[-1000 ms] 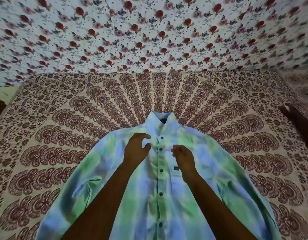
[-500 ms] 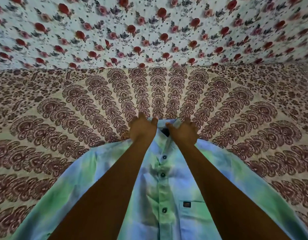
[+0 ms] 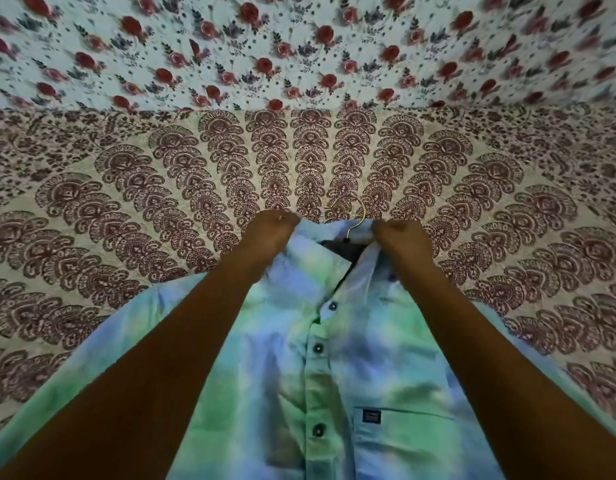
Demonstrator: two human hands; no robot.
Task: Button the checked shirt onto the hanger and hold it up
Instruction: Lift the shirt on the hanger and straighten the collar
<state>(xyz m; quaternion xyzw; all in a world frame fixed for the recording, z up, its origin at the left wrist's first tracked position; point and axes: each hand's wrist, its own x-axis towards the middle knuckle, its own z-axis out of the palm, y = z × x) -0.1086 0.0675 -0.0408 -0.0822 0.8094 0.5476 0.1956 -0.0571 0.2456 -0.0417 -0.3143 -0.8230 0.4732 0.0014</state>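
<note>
The green, blue and white checked shirt [image 3: 351,368] lies face up on the bed, its front buttoned with dark buttons. A dark hanger [image 3: 344,245] sits inside the collar, and its metal hook [image 3: 356,218] pokes out above the neck. My left hand [image 3: 270,233] grips the collar on the left side. My right hand [image 3: 400,239] grips the collar on the right side. Both hands pull the collar apart, so the neck opening shows the hanger.
The shirt rests on a cream bedspread [image 3: 126,209] with maroon fan patterns. Behind it hangs a pale cloth [image 3: 299,46] printed with red roses. A chest pocket with a small dark label [image 3: 371,416] sits on the shirt's right side.
My hands went up from the chest to the collar and now grip and spread it, exposing the hanger and its hook. The view has moved closer to the shirt.
</note>
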